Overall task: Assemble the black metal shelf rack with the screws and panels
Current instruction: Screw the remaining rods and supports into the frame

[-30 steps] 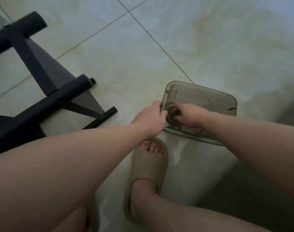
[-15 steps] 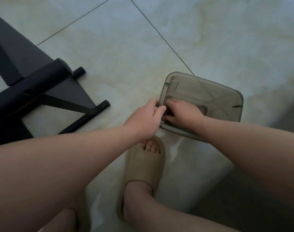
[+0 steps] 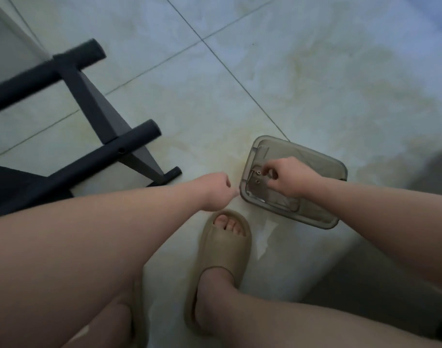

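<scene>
- Two bare hands work low over a pale tiled floor (image 3: 315, 71), where a person in a tan slipper (image 3: 227, 249) bends beside a partly built black rack (image 3: 89, 96).
- At the far left the rack lies on its side, with round black tubes (image 3: 101, 156) joined to a flat dark panel (image 3: 101, 114). One tube carries a small mark that may be a hole or a screw head, too small to tell.
- To the right, a smoky plastic tray (image 3: 323, 217) sits on the floor just beyond the slipper's toe. A few small screws (image 3: 258, 172) are loose at its left end.
- Inside the tray, the right hand (image 3: 290, 178) has its fingers bent downward, thumb and forefinger drawn close beside the screws. Whether a screw is already pinched between them cannot be made out.
- Just left of the tray's near corner hovers the left hand (image 3: 214, 194), curled into a loose fist. What it holds, if anything, is hidden.
- By the look of it, the step in hand is gathering fasteners for the next joint, with the rack well short of finished.
- Next, it seems, comes a firm fingertip pinch on one small screw. It would then be lifted clear of the tray's rim and carried left to the rack, with the free hand steadying the tube.
</scene>
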